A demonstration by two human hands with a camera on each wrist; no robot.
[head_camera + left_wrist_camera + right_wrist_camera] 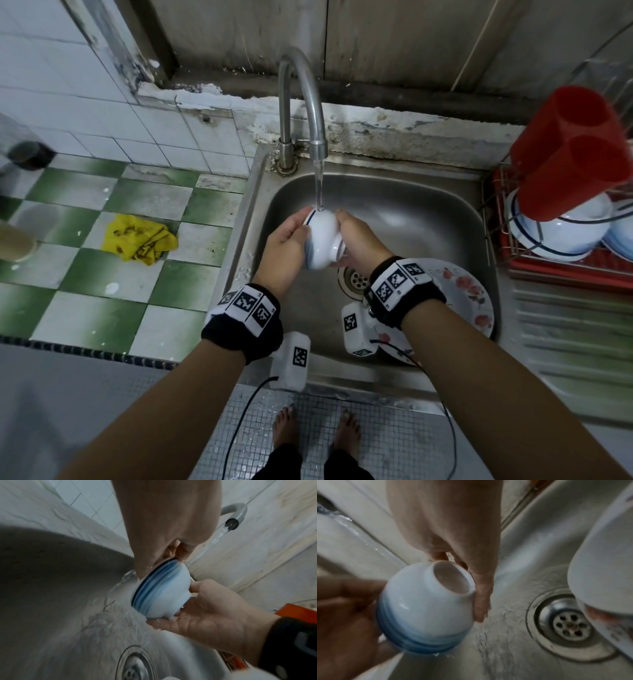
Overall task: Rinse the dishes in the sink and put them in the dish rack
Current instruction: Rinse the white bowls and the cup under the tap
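A small white bowl [323, 236] with blue bands near its rim lies on its side under the water stream from the faucet [308, 102], above the steel sink [428, 212]. My left hand [291, 236] grips its rim side. My right hand [354, 240] cups its foot and side. In the left wrist view my left hand [163, 534] covers the mouth of the bowl [159, 592], while my right hand [205, 609] holds the base with its thumb on the side. In the right wrist view my right hand [450, 534] lies along the foot of the bowl [426, 608].
A floral plate [462, 294] leans in the sink's right side beside the drain [356, 281]. The red dish rack [503, 205] at right holds white bowls [561, 233] and red cups [575, 144]. A yellow cloth [140, 240] lies on the tiled counter at left.
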